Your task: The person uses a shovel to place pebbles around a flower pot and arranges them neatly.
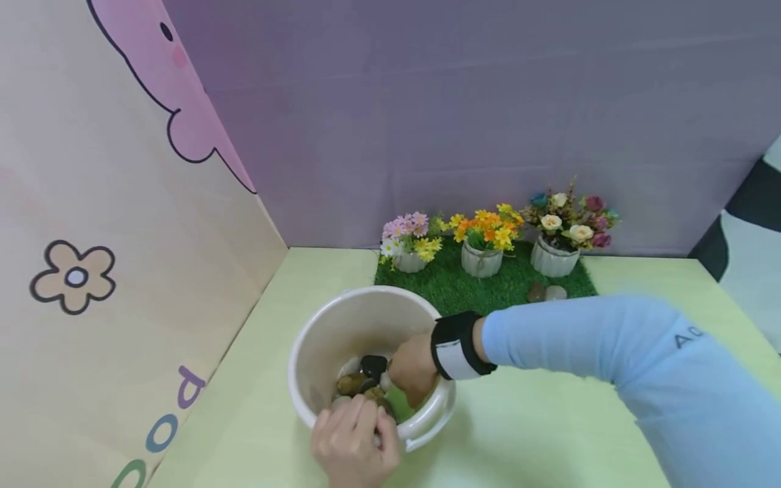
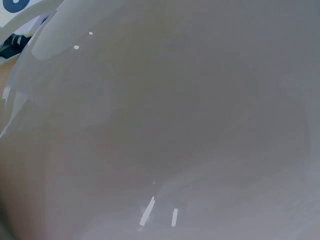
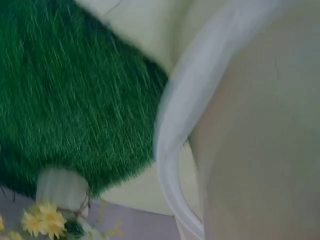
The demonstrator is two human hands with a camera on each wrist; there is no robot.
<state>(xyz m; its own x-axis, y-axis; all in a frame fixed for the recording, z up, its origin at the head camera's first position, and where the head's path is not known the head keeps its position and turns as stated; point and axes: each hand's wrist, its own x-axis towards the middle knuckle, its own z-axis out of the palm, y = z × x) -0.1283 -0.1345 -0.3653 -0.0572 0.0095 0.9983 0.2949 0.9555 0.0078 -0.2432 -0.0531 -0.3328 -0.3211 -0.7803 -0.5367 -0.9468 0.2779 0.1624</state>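
Note:
A white bucket with a handle stands on the pale green table, holding several stones in brown, black and pale tones. The left hand grips the bucket's near rim, fingers bent over the edge. Deep inside, the right hand reaches down among the stones at the right side; its fingertips are hidden, and I cannot tell whether they hold a stone. Beside that hand shows a light green patch. The bucket's glossy wall fills the left wrist view, while its rim crosses the right wrist view.
Behind the bucket lies a green grass mat. On it stand pots of pink and white flowers, orange and yellow flowers, and mixed roses. Two stones sit by the mat's front right. Walls border the back and left.

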